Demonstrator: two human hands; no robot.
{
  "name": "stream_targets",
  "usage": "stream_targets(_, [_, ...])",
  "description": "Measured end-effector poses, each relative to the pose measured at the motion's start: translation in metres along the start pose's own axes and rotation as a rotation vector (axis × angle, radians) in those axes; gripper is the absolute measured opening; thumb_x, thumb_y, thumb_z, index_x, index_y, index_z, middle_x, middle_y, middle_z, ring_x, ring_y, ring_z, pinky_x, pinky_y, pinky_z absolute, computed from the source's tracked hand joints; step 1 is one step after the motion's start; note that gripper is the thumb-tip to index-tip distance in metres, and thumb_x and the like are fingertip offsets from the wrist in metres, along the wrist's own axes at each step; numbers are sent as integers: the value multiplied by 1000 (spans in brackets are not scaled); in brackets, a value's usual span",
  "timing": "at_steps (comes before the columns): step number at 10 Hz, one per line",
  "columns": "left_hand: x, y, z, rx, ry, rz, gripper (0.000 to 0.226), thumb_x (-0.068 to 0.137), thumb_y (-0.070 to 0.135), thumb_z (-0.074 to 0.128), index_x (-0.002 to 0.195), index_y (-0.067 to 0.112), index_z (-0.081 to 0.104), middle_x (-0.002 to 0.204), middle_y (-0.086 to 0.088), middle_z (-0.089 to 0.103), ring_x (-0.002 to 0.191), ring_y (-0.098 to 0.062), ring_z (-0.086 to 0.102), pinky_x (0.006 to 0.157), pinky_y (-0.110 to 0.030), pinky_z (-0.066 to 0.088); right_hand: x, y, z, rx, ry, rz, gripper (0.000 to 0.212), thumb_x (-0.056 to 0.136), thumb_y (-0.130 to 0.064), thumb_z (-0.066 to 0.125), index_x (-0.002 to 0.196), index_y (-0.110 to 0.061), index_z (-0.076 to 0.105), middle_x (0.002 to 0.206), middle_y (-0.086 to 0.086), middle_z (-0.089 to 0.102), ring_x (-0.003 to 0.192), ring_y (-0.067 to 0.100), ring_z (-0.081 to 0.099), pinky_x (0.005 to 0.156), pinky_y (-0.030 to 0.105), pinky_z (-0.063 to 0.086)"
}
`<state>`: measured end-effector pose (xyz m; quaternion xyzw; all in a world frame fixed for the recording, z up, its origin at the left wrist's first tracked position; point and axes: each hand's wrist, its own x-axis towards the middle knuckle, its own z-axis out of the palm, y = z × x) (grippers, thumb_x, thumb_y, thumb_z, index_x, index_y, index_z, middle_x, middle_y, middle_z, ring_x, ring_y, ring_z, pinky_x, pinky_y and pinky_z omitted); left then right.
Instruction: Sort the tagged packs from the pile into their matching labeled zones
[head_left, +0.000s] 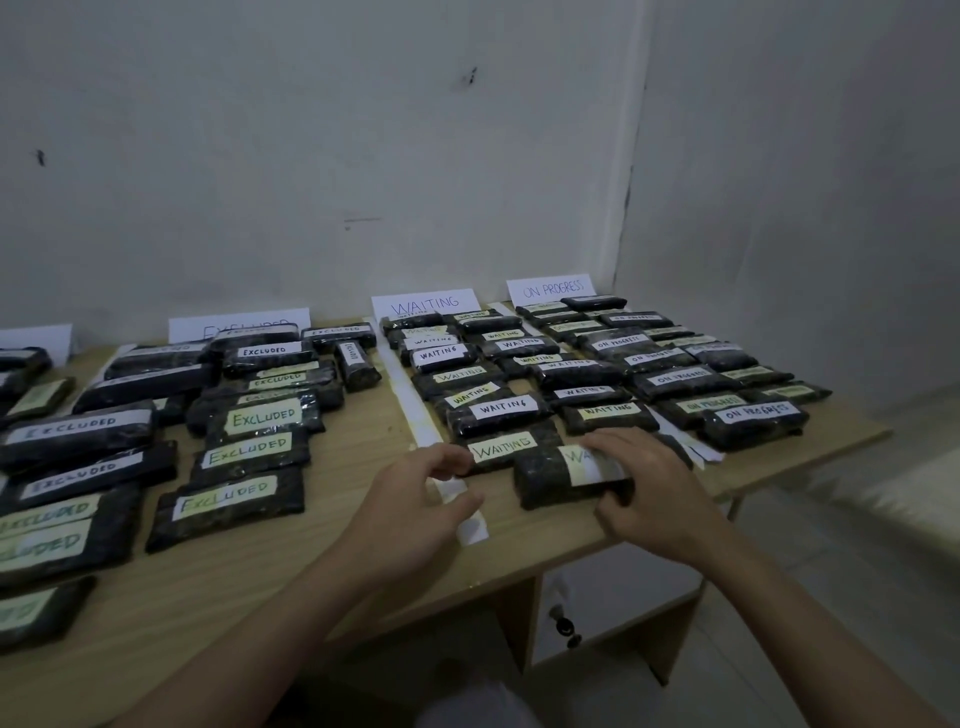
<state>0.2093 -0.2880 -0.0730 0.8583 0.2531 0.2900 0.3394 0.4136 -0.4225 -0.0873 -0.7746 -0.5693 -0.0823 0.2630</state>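
Where the right hand (652, 483) is curled over the dark pack (550, 475), its tag is partly hidden. The pack lies on the bench (332, 561), in the WAITING zone's near row. The left hand (415, 504), just beside, is loosely curled, holding nothing.

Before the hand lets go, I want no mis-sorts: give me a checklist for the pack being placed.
1. Dark plastic-wrapped pack under right hand tagged WAITING: cannot tell, only "WA" shows.
2. Pack lies nearside of the white WAITING sign's column: ok.
3. Pack fully on the light wooden table: ok.
4. Clear of the white paper divider strip: ok.
5. Left hand empty: ok.
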Motion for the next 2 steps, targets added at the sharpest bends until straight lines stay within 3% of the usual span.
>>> stream_targets(2, [-5, -13, -14, 47, -12, -20, 31, 85, 25, 62, 115, 28, 56, 109, 18, 57, 103, 6, 50, 76, -13, 41, 2, -8, -2, -81, -72, -15, 73, 65, -28, 45, 136, -16, 45, 140, -4, 45, 132, 9, 34, 113, 26, 0])
